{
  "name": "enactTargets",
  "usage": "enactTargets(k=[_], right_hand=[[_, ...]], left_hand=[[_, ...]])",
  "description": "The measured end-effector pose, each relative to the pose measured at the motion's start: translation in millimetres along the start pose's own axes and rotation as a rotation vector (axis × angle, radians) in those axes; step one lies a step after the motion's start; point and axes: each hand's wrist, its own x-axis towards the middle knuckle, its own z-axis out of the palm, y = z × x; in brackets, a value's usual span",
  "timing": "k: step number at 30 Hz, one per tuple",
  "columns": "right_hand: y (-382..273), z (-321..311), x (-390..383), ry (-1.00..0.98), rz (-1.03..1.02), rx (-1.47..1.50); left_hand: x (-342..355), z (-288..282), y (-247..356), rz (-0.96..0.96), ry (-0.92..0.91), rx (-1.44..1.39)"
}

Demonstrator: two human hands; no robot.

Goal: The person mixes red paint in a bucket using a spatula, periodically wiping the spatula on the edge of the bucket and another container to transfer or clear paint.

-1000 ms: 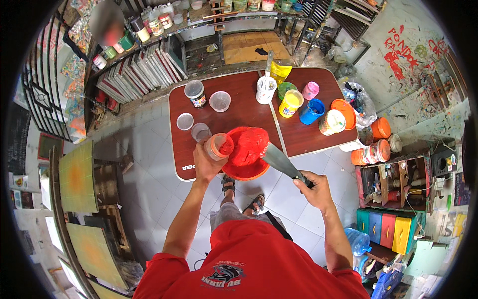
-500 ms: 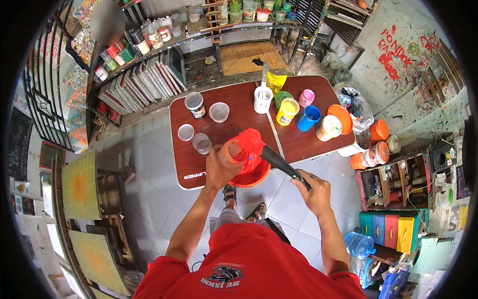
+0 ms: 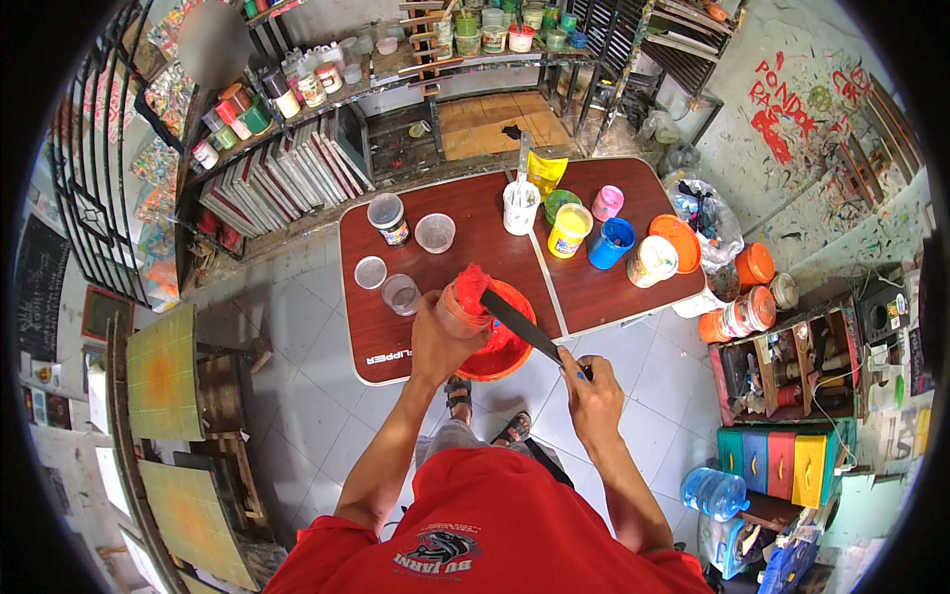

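Observation:
My left hand (image 3: 445, 343) is wrapped around a clear plastic cup (image 3: 459, 313) with red paint in it. In my right hand (image 3: 592, 394) is a dark, long-bladed spatula (image 3: 522, 325). Its tip rests in a lump of red paint (image 3: 473, 283) at the mouth of the cup. Just below and beside the cup, an orange tub (image 3: 526, 358) holds more red paint and stands at the near edge of the dark red table (image 3: 396, 342). Near my left hand on the tabletop are an empty clear cup (image 3: 401, 294) and a round lid (image 3: 370, 272).
Farther back are a clear bowl (image 3: 435, 233) and a dark-labelled jar (image 3: 388, 220). A white tub with a tool in it (image 3: 520, 210), a yellow pot (image 3: 570, 231), a blue pot (image 3: 612, 244) and a pink pot (image 3: 608, 203) stand on the right half. Shelves with paint jars line the back.
The spatula has carried its load of red paint from above the tub to the cup's mouth. My right hand has moved left and slightly down, uncovering more of the tub.

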Motion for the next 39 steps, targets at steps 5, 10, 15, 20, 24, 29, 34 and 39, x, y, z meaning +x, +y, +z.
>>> enactTargets(k=[5, 10, 15, 20, 24, 29, 34, 39], right_hand=[[-3, 2, -7, -0.092, -0.063, -0.060], [-5, -16, 1, -0.226, -0.167, -0.100], [1, -42, 25, -0.408, -0.387, -0.216], [15, -56, 42, -0.545, -0.533, -0.310], [19, -63, 48, -0.644, -0.571, -0.348], [16, -73, 61, -0.662, -0.603, -0.364], [4, -98, 78, -0.616, -0.583, -0.446], [7, -97, 75, -0.548, -0.395, -0.271]], left_hand=[[1, 0, -4, 0.031, 0.052, -0.047], [7, -5, -8, 0.005, 0.031, 0.049], [10, -10, -27, 0.039, 0.011, 0.054], [8, -6, -49, 0.052, -0.046, 0.031], [5, -4, -57, 0.040, -0.056, 0.062], [3, 0, -73, 0.066, -0.008, -0.007], [5, 8, -81, 0.022, 0.005, -0.095], [6, 8, -65, 0.001, 0.036, -0.184]])
